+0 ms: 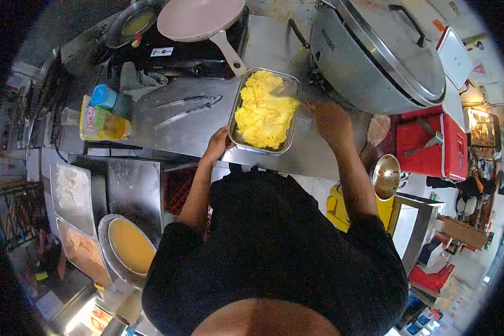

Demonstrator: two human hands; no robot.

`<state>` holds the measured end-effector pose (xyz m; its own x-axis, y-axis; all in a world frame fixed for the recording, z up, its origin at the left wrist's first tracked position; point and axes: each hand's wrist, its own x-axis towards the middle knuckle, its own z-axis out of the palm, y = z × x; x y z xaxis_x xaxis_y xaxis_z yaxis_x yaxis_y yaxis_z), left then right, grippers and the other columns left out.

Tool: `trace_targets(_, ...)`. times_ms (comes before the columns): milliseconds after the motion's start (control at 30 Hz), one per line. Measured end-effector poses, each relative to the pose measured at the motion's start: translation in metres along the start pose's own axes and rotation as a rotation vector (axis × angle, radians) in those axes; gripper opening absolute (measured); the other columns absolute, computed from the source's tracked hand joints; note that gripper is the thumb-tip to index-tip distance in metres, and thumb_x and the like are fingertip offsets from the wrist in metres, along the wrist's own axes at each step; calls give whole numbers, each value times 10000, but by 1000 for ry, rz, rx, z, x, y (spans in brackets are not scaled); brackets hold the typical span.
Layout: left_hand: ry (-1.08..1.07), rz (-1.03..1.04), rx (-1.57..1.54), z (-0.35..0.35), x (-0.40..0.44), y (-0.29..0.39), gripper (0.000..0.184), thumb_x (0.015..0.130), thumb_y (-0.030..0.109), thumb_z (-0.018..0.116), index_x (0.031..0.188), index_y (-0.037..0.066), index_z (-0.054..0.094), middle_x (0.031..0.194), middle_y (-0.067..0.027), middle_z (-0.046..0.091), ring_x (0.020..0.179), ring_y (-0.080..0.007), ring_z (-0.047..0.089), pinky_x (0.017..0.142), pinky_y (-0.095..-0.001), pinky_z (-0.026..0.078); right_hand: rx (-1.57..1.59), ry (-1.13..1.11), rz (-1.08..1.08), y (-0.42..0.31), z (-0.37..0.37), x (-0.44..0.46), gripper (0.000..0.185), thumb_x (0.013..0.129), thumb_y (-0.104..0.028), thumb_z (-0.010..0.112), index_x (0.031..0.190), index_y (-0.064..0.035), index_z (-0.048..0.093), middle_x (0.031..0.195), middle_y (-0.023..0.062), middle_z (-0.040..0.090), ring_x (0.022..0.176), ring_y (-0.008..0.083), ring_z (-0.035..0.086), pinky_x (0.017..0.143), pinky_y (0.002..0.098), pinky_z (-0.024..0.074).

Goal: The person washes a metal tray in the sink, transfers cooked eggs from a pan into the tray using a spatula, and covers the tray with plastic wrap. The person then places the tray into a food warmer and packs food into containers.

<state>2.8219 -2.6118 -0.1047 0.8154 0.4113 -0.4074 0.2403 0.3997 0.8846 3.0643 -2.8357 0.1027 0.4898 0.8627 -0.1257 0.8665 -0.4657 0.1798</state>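
A rectangular metal tray (293, 132) stands on the steel counter, filled with soft yellow scrambled eggs (261, 120). My left hand (217, 145) grips the tray's near left corner, fingers against its side. At the tray's right side, my right hand (329, 122) is closed around the handle of a spatula (288, 89). Its blurred blade reaches over the right part of the eggs and touches them. A pale pink frying pan (199, 19) is behind the tray, with its handle end close to the tray's far left corner.
Metal tongs (187, 106) and a bottle of yellow oil (103, 123) are on the left of the counter. A large lidded rice cooker (358, 61) stands at back right, beside a red cooler (431, 147). Below left is a bowl of yellow liquid (131, 246).
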Motion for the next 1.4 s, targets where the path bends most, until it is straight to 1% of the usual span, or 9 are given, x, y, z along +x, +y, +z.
trace_targets(167, 113, -37, 9, 8, -5, 8, 369, 972, 358, 440, 1148, 48, 535, 717, 9, 560, 590, -72, 530, 601, -204, 484, -36, 298, -169, 16, 49, -20, 359, 909, -208, 464, 1243, -89, 519, 722, 165, 638, 601, 302, 629, 534, 407, 511)
trace_targets(367, 117, -92, 2, 5, -5, 8, 424, 957, 394, 461, 1193, 44, 506, 713, -11, 557, 587, -87, 552, 591, -263, 532, 53, -15, -82, -5, 79, -55, 402, 863, -125, 463, 1264, -140, 483, 928, 171, 632, 758, 329, 633, 596, 431, 523)
trace_targets(467, 123, -135, -20, 9, -11, 9, 447, 954, 409, 457, 1206, 44, 503, 717, -23, 556, 591, -95, 562, 616, -273, 548, 226, -167, 89, -5, 17, -51, 356, 888, -130, 455, 1241, -144, 503, 866, 159, 639, 746, 320, 631, 586, 428, 520)
trace_targets(700, 75, -136, 2, 8, -8, 19, 465, 951, 444, 439, 1225, 73, 499, 769, -28, 584, 629, -108, 599, 635, -256, 557, 276, -66, 14, -24, 15, -54, 293, 922, -280, 462, 1112, -105, 600, 792, 165, 644, 732, 352, 637, 619, 460, 513)
trace_targets(833, 68, -129, 8, 2, -6, 15, 471, 954, 425, 442, 1272, 79, 466, 848, -44, 607, 641, -115, 613, 640, -268, 562, 332, -96, 54, -14, -48, -68, 341, 918, -278, 469, 1217, -128, 538, 818, 174, 650, 735, 351, 637, 636, 463, 512)
trace_targets(1000, 38, -132, -10, -4, 1, 7, 479, 958, 420, 435, 1296, 81, 447, 928, -46, 614, 657, -113, 615, 671, -289, 567, 397, 98, -107, -34, 57, -25, 406, 923, -252, 461, 1318, -156, 449, 849, 211, 640, 760, 381, 626, 647, 478, 498)
trace_targets(1133, 44, -123, -27, -5, 4, 5, 470, 948, 429, 457, 1260, 77, 471, 827, -35, 592, 627, -105, 590, 674, -293, 559, 491, 27, -110, -34, 19, -40, 377, 927, -205, 460, 1293, -117, 456, 860, 244, 618, 749, 428, 600, 663, 501, 481)
trace_targets(1233, 72, -139, -56, -2, -2, 0, 459, 936, 447, 476, 1210, 80, 496, 726, -5, 554, 608, -99, 570, 651, -283, 545, 578, 61, -53, -7, -3, -60, 353, 945, -265, 462, 1253, -94, 489, 703, 168, 608, 573, 336, 585, 530, 426, 466)
trace_targets(1400, 36, -70, 9, 4, -7, 3, 480, 932, 477, 465, 1206, 83, 497, 761, -1, 542, 629, -98, 546, 650, -261, 519, 1482, -145, 437, 14, 28, -45, 323, 956, -347, 443, 1167, -137, 569, 578, 16, 474, 435, 120, 440, 403, 281, 343)
